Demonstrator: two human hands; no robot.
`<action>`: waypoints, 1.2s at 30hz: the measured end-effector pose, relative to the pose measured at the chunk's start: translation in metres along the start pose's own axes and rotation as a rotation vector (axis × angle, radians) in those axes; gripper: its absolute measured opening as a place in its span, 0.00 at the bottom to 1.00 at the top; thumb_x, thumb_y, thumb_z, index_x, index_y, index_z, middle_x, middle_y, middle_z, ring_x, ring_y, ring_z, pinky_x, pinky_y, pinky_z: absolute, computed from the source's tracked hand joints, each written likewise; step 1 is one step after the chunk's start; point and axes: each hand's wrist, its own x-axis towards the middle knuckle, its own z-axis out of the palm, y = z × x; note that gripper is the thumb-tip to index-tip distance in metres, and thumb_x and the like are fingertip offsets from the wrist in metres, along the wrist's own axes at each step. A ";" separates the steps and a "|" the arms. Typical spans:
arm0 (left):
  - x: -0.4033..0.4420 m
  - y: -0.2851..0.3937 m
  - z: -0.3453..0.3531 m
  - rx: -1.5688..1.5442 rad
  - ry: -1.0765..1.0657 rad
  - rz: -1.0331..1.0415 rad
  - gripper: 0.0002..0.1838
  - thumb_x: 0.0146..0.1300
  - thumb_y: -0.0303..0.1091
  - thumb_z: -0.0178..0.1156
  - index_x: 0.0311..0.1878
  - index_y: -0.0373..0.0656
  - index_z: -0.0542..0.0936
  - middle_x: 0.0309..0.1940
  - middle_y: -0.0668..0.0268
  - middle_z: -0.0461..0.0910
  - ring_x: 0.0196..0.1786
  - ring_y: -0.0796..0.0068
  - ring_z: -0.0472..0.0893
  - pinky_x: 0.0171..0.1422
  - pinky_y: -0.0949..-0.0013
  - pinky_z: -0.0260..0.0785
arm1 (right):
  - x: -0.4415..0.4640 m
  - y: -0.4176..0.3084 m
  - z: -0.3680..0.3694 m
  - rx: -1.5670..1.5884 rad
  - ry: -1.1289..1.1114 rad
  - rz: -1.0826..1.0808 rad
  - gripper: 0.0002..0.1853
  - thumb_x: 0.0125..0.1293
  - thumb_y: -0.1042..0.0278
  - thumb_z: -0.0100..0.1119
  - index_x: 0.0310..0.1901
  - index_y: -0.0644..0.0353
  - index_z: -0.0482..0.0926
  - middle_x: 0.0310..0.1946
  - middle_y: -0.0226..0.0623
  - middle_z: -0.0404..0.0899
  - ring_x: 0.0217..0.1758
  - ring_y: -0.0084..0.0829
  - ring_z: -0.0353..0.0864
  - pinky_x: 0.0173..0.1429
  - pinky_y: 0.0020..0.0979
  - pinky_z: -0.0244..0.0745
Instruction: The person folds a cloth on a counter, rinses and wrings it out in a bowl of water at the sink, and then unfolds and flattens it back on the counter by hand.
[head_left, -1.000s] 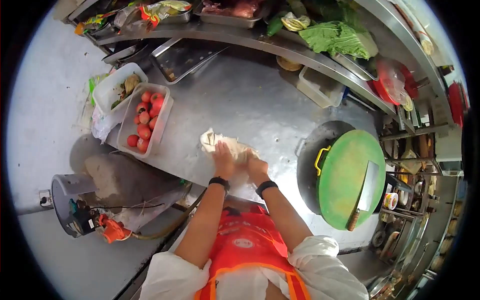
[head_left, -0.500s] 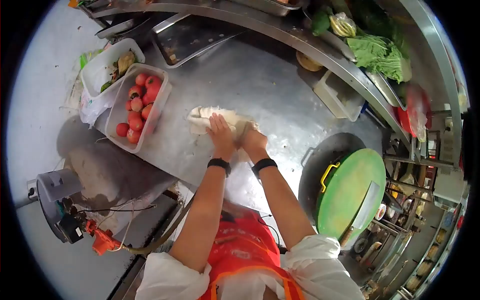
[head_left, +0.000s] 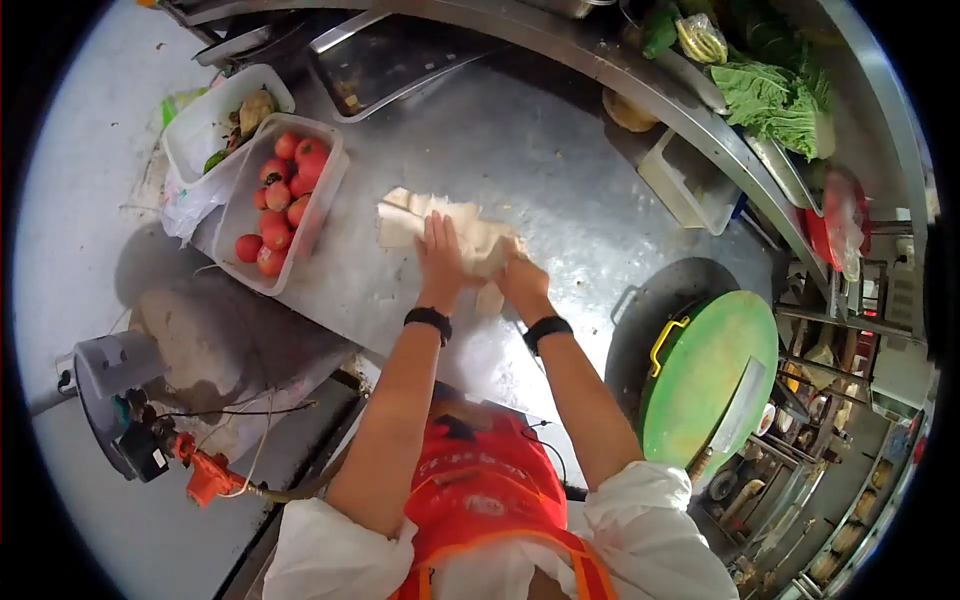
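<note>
A folded cream-coloured cloth (head_left: 465, 225) lies on the steel table (head_left: 500, 130). My left hand (head_left: 440, 255) rests flat on the cloth's middle with its fingers stretched out. At the cloth's right end, my right hand (head_left: 522, 283) has its fingers curled round the edge of the fabric. A small flap of cloth hangs between the two hands toward me. Both wrists wear dark bands.
Left on the table, a clear tub (head_left: 330, 185) holds tomatoes beside a white tub (head_left: 185, 140). A metal tray (head_left: 400, 95) lies behind. To the right are a green board (head_left: 700, 380) with a cleaver (head_left: 740, 405) and an empty container (head_left: 680, 185). A shelf (head_left: 600, 65) crosses the back.
The view has shifted, so the shelf sits higher and the green board lower. My hands remain on the cloth, which is now spread somewhat differently, with a flap showing between them.
</note>
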 end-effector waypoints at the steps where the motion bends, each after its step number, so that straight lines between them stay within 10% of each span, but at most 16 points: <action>1: -0.011 0.002 -0.011 -0.011 -0.053 0.016 0.67 0.23 0.57 0.71 0.65 0.34 0.47 0.66 0.51 0.46 0.70 0.56 0.44 0.66 0.45 0.44 | -0.011 0.000 0.005 0.034 -0.021 0.013 0.33 0.55 0.56 0.52 0.61 0.50 0.53 0.38 0.39 0.79 0.38 0.38 0.80 0.40 0.37 0.72; 20: -0.095 -0.014 0.005 -0.068 -0.122 -0.051 0.66 0.26 0.56 0.71 0.67 0.40 0.44 0.68 0.56 0.42 0.71 0.58 0.42 0.68 0.45 0.38 | -0.035 -0.014 0.098 0.086 -0.149 0.087 0.39 0.59 0.53 0.45 0.67 0.53 0.38 0.39 0.44 0.79 0.39 0.37 0.81 0.38 0.35 0.72; 26: -0.082 -0.017 0.006 -0.135 -0.051 -0.044 0.66 0.27 0.55 0.70 0.67 0.40 0.42 0.69 0.56 0.39 0.71 0.56 0.39 0.69 0.46 0.31 | -0.026 -0.046 0.062 -0.210 -0.490 0.261 0.40 0.62 0.58 0.45 0.67 0.49 0.30 0.40 0.42 0.79 0.38 0.37 0.80 0.38 0.35 0.73; 36: -0.071 -0.017 0.006 -0.054 -0.093 -0.067 0.54 0.41 0.51 0.64 0.67 0.42 0.45 0.69 0.58 0.40 0.71 0.61 0.39 0.70 0.49 0.28 | -0.017 -0.045 0.067 -0.174 -0.355 0.173 0.49 0.54 0.50 0.53 0.65 0.67 0.33 0.41 0.46 0.77 0.41 0.38 0.80 0.41 0.34 0.73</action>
